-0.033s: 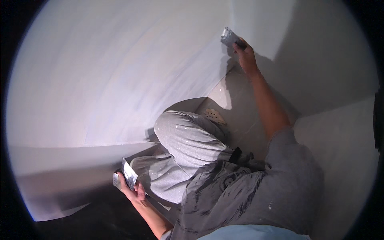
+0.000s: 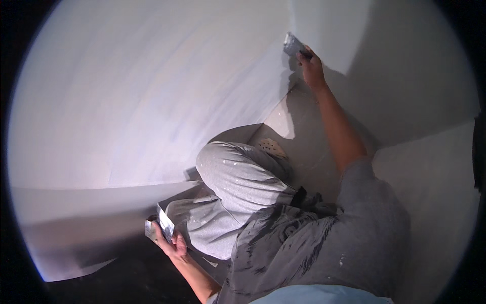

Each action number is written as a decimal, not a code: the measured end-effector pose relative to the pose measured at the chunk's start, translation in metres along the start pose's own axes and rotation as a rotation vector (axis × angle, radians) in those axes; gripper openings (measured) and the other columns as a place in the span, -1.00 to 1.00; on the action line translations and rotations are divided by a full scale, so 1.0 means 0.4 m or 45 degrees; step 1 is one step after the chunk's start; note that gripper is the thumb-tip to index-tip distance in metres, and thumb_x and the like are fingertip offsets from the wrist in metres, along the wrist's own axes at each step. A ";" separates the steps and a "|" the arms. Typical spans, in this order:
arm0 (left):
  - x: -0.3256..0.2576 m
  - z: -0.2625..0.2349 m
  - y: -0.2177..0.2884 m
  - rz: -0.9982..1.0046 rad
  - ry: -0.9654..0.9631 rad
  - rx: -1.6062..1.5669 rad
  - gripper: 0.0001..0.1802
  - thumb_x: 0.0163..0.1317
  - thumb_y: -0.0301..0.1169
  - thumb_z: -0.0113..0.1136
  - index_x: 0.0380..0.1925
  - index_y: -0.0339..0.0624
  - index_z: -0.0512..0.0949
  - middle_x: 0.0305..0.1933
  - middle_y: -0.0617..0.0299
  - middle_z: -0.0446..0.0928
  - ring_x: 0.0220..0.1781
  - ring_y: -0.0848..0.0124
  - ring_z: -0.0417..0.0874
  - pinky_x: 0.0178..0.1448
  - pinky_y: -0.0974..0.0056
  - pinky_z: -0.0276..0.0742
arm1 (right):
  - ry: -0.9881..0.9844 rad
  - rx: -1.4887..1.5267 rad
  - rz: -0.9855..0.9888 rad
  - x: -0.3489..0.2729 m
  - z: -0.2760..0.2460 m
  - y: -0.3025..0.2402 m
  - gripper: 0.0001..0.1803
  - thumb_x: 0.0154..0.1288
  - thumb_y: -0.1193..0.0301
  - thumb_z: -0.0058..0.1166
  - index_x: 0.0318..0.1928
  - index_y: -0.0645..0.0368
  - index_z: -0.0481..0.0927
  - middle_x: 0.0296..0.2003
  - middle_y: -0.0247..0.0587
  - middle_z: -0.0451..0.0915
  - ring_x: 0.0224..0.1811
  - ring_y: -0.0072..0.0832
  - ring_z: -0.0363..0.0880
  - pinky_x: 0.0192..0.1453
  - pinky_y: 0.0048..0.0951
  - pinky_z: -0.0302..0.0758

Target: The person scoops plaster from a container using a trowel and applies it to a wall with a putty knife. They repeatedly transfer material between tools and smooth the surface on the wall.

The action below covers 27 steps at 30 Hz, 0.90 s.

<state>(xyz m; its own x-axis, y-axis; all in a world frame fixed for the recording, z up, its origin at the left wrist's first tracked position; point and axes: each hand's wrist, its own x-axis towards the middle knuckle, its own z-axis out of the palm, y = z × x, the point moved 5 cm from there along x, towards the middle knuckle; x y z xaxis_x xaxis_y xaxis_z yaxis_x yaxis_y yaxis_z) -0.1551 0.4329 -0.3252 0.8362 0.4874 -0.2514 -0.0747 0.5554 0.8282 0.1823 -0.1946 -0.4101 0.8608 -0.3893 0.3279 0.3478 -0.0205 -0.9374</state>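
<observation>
My right hand (image 2: 314, 71) reaches far up to the inner corner where two pale walls meet. It is closed around a putty knife (image 2: 293, 45), with whitish paste along the blade's far end. The blade is at or very near the wall; contact cannot be made out. Low on the left, beside my bent knee, my left hand (image 2: 172, 244) grips a metal scraper (image 2: 165, 223) with a wide, shiny blade tilted upward. A second flat metallic piece (image 2: 150, 229) shows by its thumb; whether it belongs to the same tool is unclear.
The large wall (image 2: 126, 101) on the left bears faint bluish streaks. Another wall (image 2: 415, 76) rises on the right, partly shadowed. My legs (image 2: 238, 172) in grey, paint-flecked trousers fold between them. A beige perforated shoe (image 2: 272, 147) rests on the grey floor (image 2: 314, 152).
The putty knife in my right hand has shifted slightly up and right along the corner. My left hand has dipped a little, still holding the scraper.
</observation>
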 end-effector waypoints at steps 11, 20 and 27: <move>0.017 -0.024 -0.035 -0.175 -0.195 -0.310 -0.62 0.59 -0.22 -0.02 -0.02 -0.41 0.51 -0.36 0.10 0.59 -0.72 0.58 0.21 -0.76 0.52 0.09 | 0.290 -0.603 -0.375 0.176 -0.033 0.001 -0.56 0.44 0.40 -0.07 0.27 0.21 0.52 0.14 0.03 0.59 0.18 -0.02 0.56 0.32 -0.17 0.45; 0.020 -0.037 -0.035 -0.144 -0.168 -0.269 -0.67 0.58 -0.26 0.02 -0.04 -0.39 0.50 -0.39 0.13 0.58 -0.74 0.58 0.18 -0.79 0.51 0.07 | 0.301 -0.660 -0.398 0.209 -0.001 0.036 -0.56 0.45 0.45 -0.13 0.29 0.09 0.51 0.16 0.01 0.56 0.19 -0.01 0.53 0.34 -0.15 0.44; 0.009 -0.033 -0.035 -0.135 -0.157 -0.283 -0.68 0.59 -0.27 0.00 -0.01 -0.37 0.50 -0.33 0.09 0.61 -0.74 0.58 0.18 -0.78 0.52 0.09 | 0.214 -0.874 -0.200 0.217 0.040 0.076 -0.31 0.37 0.54 -0.06 0.50 -0.12 0.25 0.28 -0.13 0.42 0.29 -0.09 0.47 0.41 -0.16 0.44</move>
<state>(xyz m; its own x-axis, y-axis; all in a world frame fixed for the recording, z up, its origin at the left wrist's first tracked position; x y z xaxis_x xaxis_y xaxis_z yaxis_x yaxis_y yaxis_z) -0.1583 0.4358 -0.3442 0.9045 0.3405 -0.2569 -0.0892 0.7400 0.6667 0.2737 -0.2143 -0.4081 0.7318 -0.4698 0.4937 0.1030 -0.6399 -0.7615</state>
